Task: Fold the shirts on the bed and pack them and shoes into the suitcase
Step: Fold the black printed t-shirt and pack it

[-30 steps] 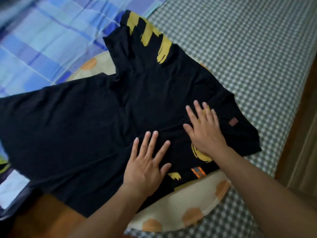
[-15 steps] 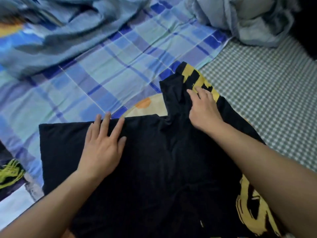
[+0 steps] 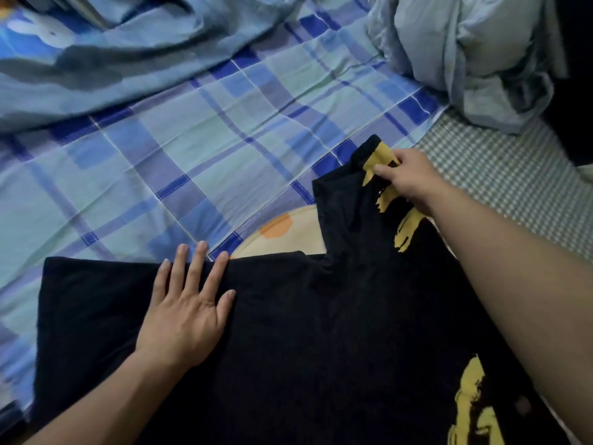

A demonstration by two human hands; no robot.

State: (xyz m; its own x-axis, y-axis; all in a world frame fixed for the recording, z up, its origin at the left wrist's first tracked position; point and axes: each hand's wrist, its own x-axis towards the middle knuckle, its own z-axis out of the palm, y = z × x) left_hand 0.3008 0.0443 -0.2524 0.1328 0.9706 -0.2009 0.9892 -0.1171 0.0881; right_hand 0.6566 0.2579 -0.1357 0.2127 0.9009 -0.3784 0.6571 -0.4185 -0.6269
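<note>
Black shirt (image 3: pixel 321 332) with yellow print spread flat on bed, over blue plaid sheet (image 3: pixel 192 149) and a cream cushion with orange dots (image 3: pixel 288 232). Versus half a second ago: right hand (image 3: pixel 407 178) now farther up the sleeve (image 3: pixel 362 184), fingers curled, pinching the yellow-printed sleeve end; before, lying flatter lower on the sleeve. Left hand (image 3: pixel 186 309) in much the same spot, flat on shirt body, fingers straight and slightly apart, fingertips reaching the shirt's far edge. Shirt body not visibly shifted.

Edges: far hem edge runs straight from left corner to sleeve base; sleeve sticks up and away toward gingham mattress cover (image 3: pixel 500 175). Sleeve tip just beside the plaid sheet's border. Open room: wide flat plaid area beyond left hand, gingham strip right of sleeve. Crumpled blue blanket (image 3: pixel 96 69) far left, bunched grey-blue bedding (image 3: pixel 465 59) far right, both well apart from shirt. No suitcase or shoes in view.
</note>
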